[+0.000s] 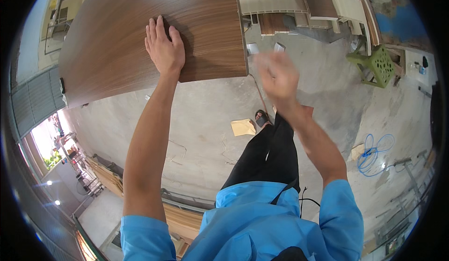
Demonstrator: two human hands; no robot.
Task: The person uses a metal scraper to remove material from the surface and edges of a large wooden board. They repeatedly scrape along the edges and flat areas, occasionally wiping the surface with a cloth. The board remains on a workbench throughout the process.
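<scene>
A large dark-brown wood-grain panel [210,41] spreads out in front of me at upper left. My left hand [165,46] lies flat on it near its close edge, fingers stretched out and thumb apart. Just right of the panel's corner, my right hand [279,76] is raised in the air, blurred by motion. Its fingers look curled, but whether they hold anything cannot be made out. Beyond it show two small pale objects, a left one [252,48] beside the panel's edge and a right one [279,47] partly behind the hand.
Stacked boards and panel offcuts [273,1] stand at the far right. A green plastic stool [374,67] is at right, with a coiled blue hose [372,155] on the concrete floor [201,130]. A tan flat piece [243,127] lies near my sandalled foot [262,117].
</scene>
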